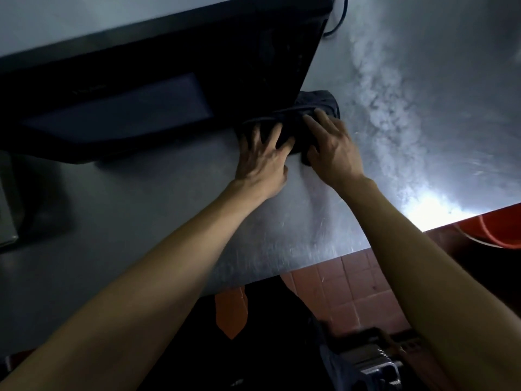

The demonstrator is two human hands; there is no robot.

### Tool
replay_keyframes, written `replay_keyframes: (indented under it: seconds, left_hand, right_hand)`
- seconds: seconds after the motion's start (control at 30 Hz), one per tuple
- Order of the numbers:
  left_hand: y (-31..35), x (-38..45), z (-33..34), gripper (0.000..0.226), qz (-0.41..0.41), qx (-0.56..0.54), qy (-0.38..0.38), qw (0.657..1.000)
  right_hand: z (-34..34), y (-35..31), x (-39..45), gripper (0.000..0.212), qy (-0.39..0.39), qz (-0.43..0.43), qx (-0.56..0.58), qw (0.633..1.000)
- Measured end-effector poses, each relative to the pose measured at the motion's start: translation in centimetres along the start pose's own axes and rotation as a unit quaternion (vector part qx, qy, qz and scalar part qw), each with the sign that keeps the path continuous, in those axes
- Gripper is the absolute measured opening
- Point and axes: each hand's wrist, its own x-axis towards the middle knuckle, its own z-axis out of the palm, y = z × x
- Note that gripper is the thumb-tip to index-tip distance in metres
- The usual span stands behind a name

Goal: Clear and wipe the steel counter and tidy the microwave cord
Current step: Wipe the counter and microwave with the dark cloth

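Note:
A dark cloth point(315, 104) lies bunched on the steel counter point(423, 122) at the front right corner of the black microwave point(141, 88). My left hand point(263, 159) presses on the cloth's left part with fingers spread. My right hand point(332, 148) rests on its right part, fingers over the fabric. The microwave's black cord point(339, 21) loops down behind its rear right corner at the top of the view. Much of the cloth is hidden under my hands.
A grey box point(7, 198) stands at the counter's left edge. The counter's front edge point(324, 261) runs diagonally; below it are red floor tiles point(352, 289) and an orange bucket point(496, 230) at the right. Glare lights the counter's right side.

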Motion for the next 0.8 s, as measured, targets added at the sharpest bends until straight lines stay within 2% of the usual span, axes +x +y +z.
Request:
replay_keyframes:
  seconds: [0.13,0.23,0.47,0.57,0.67,0.8]
  left_hand:
    - [-0.7,-1.3,0.3,0.064,0.035,-0.029,0.024,0.999]
    - [-0.8,-2.8,0.4,0.069,0.025,-0.041,0.030,0.998]
    - [-2.6,-8.6,1.0,0.060,0.013,-0.031,0.019,0.999]
    - [-4.2,-11.5,1.6,0.060,0.005,-0.044,0.021,0.999]
    - [-6.9,-14.1,2.5,0.060,-0.009,-0.059,0.019,0.998]
    - [-10.8,-17.7,3.3,0.056,-0.021,-0.068,0.032,0.997]
  right_hand:
    - [0.6,0.4,-2.4,0.063,-0.005,0.028,0.003,1.000]
    - [0.4,-0.6,-4.4,0.054,-0.003,0.046,0.019,0.999]
    - [1.5,-6.1,-5.8,0.036,-0.045,0.099,0.010,0.994]
    - [2.5,-9.2,-5.9,0.041,-0.073,0.110,-0.015,0.991]
    - [4.2,-12.5,-6.6,0.056,-0.076,0.098,-0.011,0.992]
    - [7.1,-17.3,-8.3,0.046,-0.063,0.043,-0.014,0.997]
